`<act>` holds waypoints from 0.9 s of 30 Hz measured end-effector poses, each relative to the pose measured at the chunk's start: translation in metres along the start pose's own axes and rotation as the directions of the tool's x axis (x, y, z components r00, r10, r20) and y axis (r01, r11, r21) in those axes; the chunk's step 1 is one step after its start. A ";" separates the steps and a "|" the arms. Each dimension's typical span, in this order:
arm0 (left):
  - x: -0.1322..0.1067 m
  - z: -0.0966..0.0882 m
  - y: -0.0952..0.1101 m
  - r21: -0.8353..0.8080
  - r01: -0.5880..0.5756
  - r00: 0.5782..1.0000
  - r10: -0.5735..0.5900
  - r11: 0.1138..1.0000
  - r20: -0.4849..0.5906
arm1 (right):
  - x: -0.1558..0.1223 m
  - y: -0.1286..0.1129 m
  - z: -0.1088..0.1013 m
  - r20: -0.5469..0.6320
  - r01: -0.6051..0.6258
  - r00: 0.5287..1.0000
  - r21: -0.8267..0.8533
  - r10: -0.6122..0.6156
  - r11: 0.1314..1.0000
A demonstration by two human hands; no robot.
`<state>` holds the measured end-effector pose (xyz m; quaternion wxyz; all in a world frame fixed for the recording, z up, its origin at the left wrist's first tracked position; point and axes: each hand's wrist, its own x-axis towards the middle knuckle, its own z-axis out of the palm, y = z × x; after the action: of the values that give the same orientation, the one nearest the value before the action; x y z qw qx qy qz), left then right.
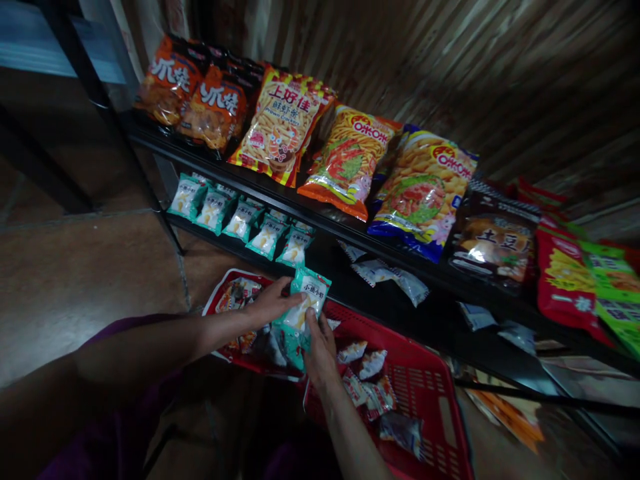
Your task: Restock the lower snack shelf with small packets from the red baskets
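Both hands pinch one teal packet between them, holding it up over the near rim of a red basket, just in front of the lower black shelf. It is a small, flat pouch, teal along the edges with a pale panel, dark printed characters near the top and a yellowish picture below, and it matches the row of teal packets standing on that shelf. The left hand comes in from the side, fingers curled narrowly onto the pouch's upper left edge. The right hand rises from below, thumb and fingers closed on its lower part. More teal wrapping shows under the hands; whether it is a second pouch I cannot tell. Small wrapped snacks lie in the basket.
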<state>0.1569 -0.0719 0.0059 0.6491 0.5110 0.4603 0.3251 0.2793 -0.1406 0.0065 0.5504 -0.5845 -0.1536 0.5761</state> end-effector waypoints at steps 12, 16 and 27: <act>-0.014 0.012 -0.015 0.064 0.011 0.998 -0.007 0.998 -0.057 | -0.002 0.008 -0.012 0.007 0.013 1.000 -0.084 -0.013 0.996; -0.020 0.007 -0.017 0.084 0.004 0.998 0.001 0.996 -0.057 | -0.006 0.013 -0.008 0.014 0.014 1.000 -0.106 -0.013 0.994; -0.022 0.011 -0.008 0.110 0.028 1.000 -0.029 0.994 0.007 | 0.005 0.024 -0.027 0.008 0.053 0.999 -0.138 -0.052 0.989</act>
<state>0.1588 -0.0981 0.0050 0.6266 0.5408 0.4819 0.2876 0.2928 -0.1574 -0.0235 0.5234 -0.6157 -0.2094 0.5506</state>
